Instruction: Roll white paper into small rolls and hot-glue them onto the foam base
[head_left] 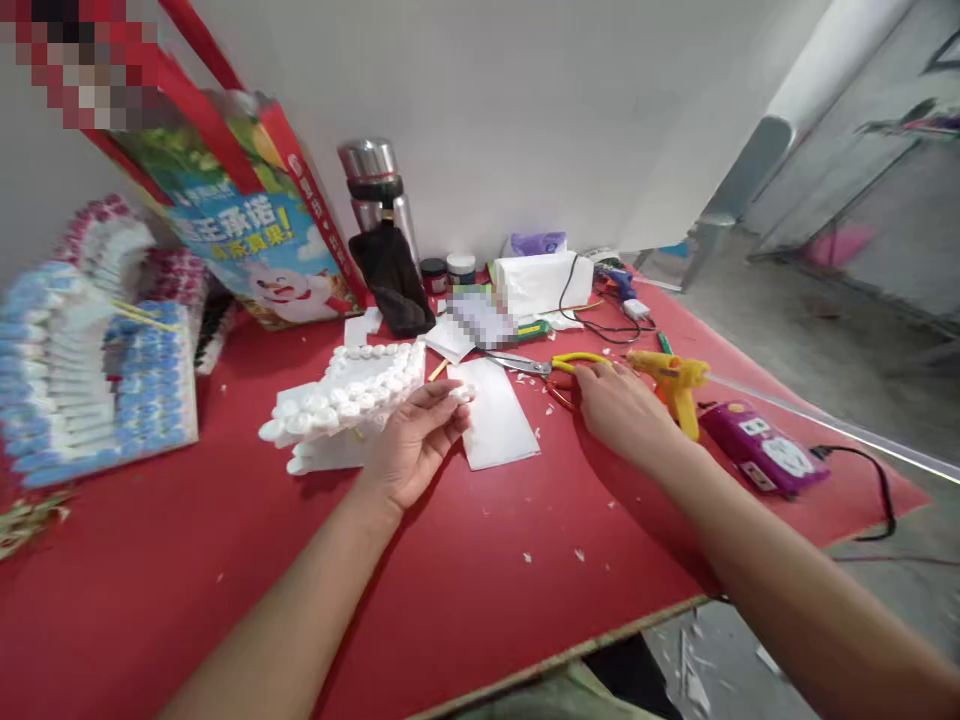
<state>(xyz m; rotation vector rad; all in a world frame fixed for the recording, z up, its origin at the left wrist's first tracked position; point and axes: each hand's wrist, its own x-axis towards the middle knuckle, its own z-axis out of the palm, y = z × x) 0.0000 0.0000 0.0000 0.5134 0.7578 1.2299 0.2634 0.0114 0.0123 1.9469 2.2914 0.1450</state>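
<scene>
On red tabletop [450, 600], L hand [420, 440] has thumb & fingertips together on small white piece [463, 393], by L edge of white sheet [499, 425]; R hand [619, 405] is at handles of scissors [525, 365], can't tell if fingers are closed; step looks like piece-holding & scissor-handling, calling for steady L pinch, secure R grip.

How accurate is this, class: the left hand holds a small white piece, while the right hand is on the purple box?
One part is wrong: the head view shows the right hand at the yellow-handled scissors, not on the purple box. The left hand does hold a small white piece.
</scene>
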